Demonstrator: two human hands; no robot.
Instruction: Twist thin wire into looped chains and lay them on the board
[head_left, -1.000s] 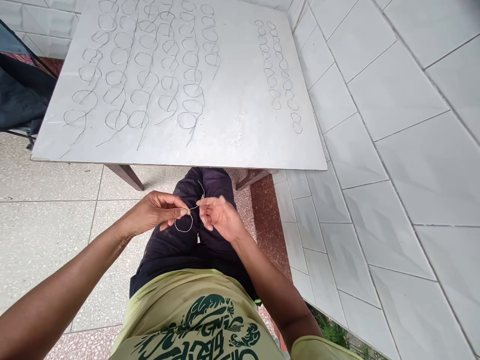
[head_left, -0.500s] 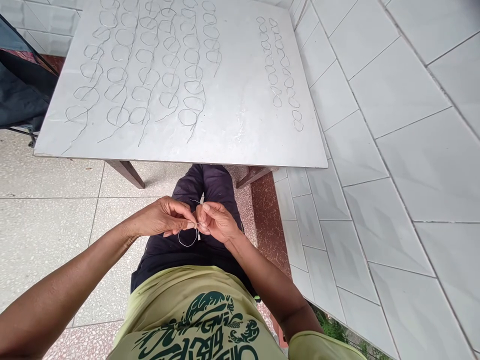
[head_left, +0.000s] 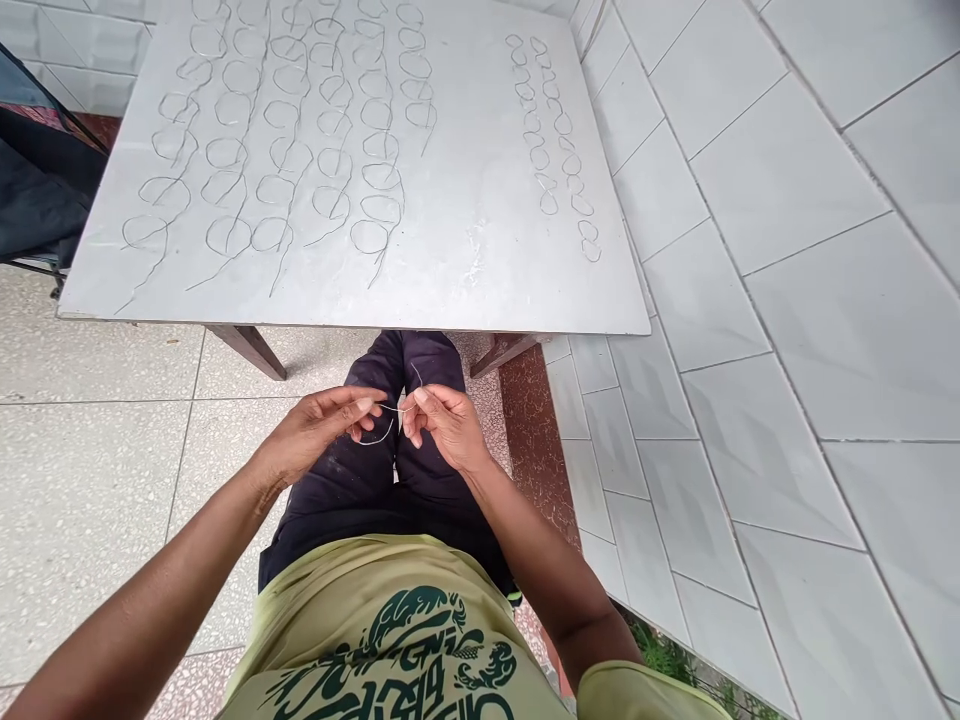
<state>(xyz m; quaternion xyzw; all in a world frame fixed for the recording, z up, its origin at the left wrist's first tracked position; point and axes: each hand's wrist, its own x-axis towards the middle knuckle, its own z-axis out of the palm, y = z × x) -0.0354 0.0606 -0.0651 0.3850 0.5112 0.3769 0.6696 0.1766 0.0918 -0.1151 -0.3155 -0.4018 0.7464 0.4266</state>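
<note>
The left hand (head_left: 319,432) and the right hand (head_left: 442,425) hold a thin wire (head_left: 381,425) between them above the lap, below the near edge of the white table (head_left: 480,250). Each hand pinches the wire between thumb and forefinger, with the remaining fingers loosely curled. The wire curves into a partial loop between the hands, while rows of finished wire loops (head_left: 300,130) lie on the table, well apart from the hands.

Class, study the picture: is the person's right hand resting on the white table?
No, the right hand, like the left hand, pinches a thin wire well short of the white table.
</note>
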